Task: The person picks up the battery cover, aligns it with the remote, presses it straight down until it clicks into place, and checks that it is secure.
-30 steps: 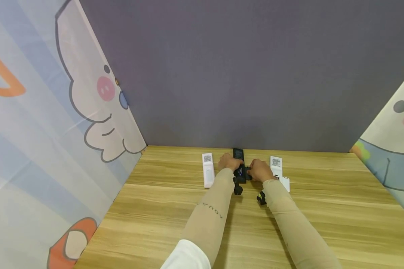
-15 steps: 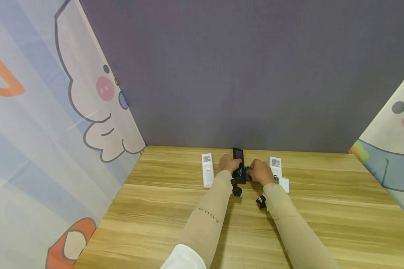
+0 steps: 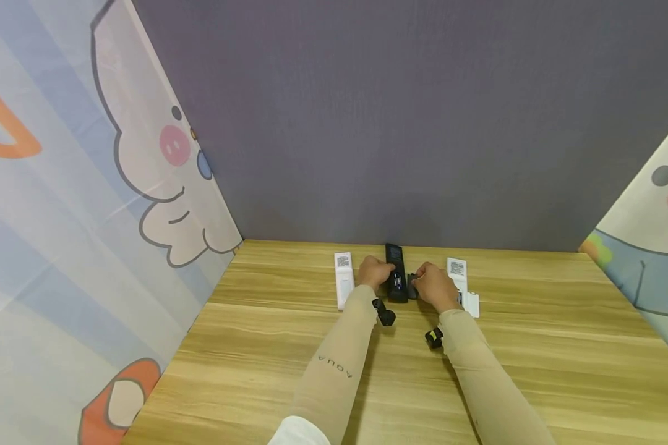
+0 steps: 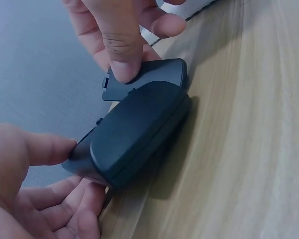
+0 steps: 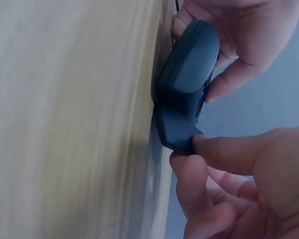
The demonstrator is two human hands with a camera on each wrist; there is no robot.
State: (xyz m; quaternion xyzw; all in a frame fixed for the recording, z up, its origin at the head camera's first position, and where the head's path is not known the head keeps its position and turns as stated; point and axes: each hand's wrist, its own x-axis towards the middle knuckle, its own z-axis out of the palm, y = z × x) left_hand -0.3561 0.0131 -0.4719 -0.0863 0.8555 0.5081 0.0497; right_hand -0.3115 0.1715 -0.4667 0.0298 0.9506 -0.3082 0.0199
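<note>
A black remote control (image 3: 394,254) lies back side up on the table, its battery compartment (image 3: 398,282) uncovered with bluish batteries showing. My left hand (image 3: 374,272) grips it from the left; in the left wrist view the thumb presses its side and the fingers curl beneath. On the other side, my right hand (image 3: 435,287) pinches the loose black battery cover (image 4: 162,74) between thumb and fingers. That cover stands right beside the remote, overlapping its rounded end in the left wrist view. From the right wrist view, the cover (image 5: 177,130) is tilted near the tabletop.
To the left lies a white remote (image 3: 343,281), back side up. A second white remote (image 3: 456,269) lies right of my right hand, with a white battery cover (image 3: 471,304) beside it. A grey panel (image 3: 401,123) rises behind the wooden table (image 3: 267,346).
My left hand has drawn slightly left and back, so more of the black remote's battery compartment shows. My right hand keeps the cover beside the remote, shifted very slightly right.
</note>
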